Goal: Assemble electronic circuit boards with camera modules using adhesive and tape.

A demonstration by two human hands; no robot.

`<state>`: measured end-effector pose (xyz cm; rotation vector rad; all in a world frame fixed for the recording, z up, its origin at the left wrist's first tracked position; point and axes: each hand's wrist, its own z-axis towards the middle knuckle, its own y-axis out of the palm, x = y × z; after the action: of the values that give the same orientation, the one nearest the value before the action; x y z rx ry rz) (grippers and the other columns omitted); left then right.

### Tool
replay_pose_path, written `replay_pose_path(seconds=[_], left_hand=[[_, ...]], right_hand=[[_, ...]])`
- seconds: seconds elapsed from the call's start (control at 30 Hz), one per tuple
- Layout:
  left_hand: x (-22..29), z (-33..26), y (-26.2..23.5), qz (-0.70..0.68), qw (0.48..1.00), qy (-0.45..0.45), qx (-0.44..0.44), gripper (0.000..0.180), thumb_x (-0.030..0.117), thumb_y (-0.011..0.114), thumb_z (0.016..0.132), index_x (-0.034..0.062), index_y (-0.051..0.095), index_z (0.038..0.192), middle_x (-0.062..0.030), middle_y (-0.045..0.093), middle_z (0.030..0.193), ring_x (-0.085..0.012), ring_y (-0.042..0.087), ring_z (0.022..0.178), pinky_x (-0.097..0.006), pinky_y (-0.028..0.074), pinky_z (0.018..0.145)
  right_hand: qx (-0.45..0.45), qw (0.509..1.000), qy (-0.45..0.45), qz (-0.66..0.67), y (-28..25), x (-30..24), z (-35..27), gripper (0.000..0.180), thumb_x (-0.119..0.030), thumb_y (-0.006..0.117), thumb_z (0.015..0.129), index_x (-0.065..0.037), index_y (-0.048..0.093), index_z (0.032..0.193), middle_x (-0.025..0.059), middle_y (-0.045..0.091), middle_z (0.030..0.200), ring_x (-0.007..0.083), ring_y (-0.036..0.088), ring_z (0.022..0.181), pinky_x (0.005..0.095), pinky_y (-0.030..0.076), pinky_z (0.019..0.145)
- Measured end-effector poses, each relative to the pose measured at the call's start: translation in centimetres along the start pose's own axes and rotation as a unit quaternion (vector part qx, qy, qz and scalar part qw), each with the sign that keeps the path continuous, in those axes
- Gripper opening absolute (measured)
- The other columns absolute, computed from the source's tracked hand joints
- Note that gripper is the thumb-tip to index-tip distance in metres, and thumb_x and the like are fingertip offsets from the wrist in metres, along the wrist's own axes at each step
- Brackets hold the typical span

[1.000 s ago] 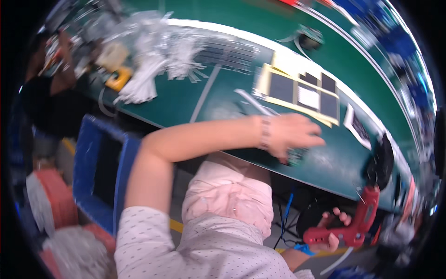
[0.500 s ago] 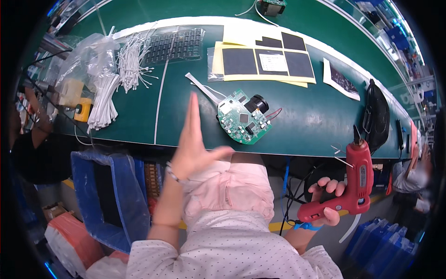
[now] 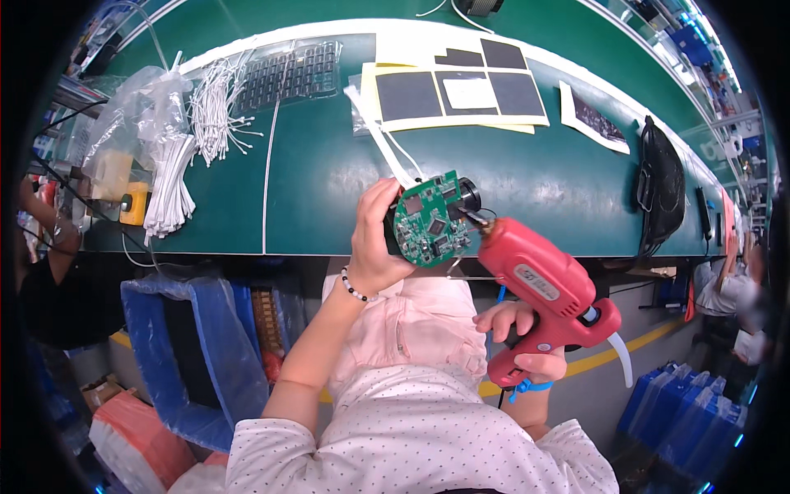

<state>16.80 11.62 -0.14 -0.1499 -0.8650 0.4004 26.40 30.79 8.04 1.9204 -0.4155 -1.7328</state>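
My left hand (image 3: 377, 239) is closed on the left edge of a green circuit board (image 3: 429, 226), lifted and tilted near the table's front edge. A black lens (image 3: 470, 194) sticks out at the board's upper right, and a white flat cable (image 3: 380, 138) runs up from its upper left. In my right hand (image 3: 527, 333) is a red hot glue gun (image 3: 539, 276), its nozzle at the board's right side near the lens. Whether the nozzle touches the board, I cannot tell. A translucent glue stick (image 3: 621, 360) protrudes from the gun's rear.
Bundles of white cables (image 3: 171, 193) and a plastic bag (image 3: 136, 123) lie on the left of the green table (image 3: 329, 181). Behind are a tray of small black parts (image 3: 288, 78) and yellow sheets with dark pads (image 3: 461, 95). A black pouch (image 3: 661, 185) lies at right.
My left hand, open before, has taken hold of the circuit board and raised it. My right hand has brought the glue gun leftward, turning its nozzle toward the board.
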Motion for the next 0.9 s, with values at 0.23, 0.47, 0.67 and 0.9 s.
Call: replay_pose_path(seconds=[0.23,0.47,0.67,0.9], left_hand=[[-0.2,-0.1,-0.9,0.007,0.999,0.030,-0.014,0.090,0.022,0.084,0.045,0.0006,0.035,0.117,-0.0184,0.046,0.113,-0.0333,0.047,0.105,-0.039,0.040,0.089],[-0.4,-0.6,-0.7,-0.016,0.999,0.041,-0.022,0.074,0.015,0.080,0.051,0.0048,0.038,0.110,-0.0162,0.045,0.112,-0.0329,0.046,0.100,-0.040,0.038,0.086],[-0.3,-0.4,-0.6,-0.014,0.999,0.035,-0.023,0.074,0.013,0.080,0.050,0.0048,0.038,0.110,-0.0160,0.045,0.110,-0.0316,0.047,0.096,-0.037,0.040,0.082],[0.0,-0.1,-0.9,-0.013,0.999,0.040,-0.033,0.072,0.009,0.078,0.050,0.0046,0.038,0.110,-0.0155,0.045,0.107,-0.0307,0.047,0.095,-0.036,0.040,0.081]], right_hand=[[-0.009,0.998,0.037,-0.050,0.5,0.7,0.2,0.032,-0.007,0.056,0.052,-0.001,0.046,0.082,0.0150,0.053,0.073,0.0328,0.055,0.078,0.0445,0.043,0.077],[-0.010,0.994,0.033,-0.101,1.0,0.9,0.1,0.033,-0.008,0.057,0.053,0.001,0.047,0.083,0.0143,0.052,0.073,0.0309,0.055,0.078,0.0438,0.043,0.076],[-0.024,0.989,0.042,-0.141,1.0,0.9,0.0,0.033,-0.009,0.057,0.056,0.001,0.046,0.085,0.0136,0.052,0.074,0.0293,0.055,0.078,0.0439,0.043,0.078],[-0.036,0.990,0.041,-0.132,1.0,1.3,-0.1,0.032,-0.008,0.056,0.059,0.002,0.045,0.086,0.0148,0.051,0.078,0.0272,0.053,0.079,0.0416,0.042,0.078]])
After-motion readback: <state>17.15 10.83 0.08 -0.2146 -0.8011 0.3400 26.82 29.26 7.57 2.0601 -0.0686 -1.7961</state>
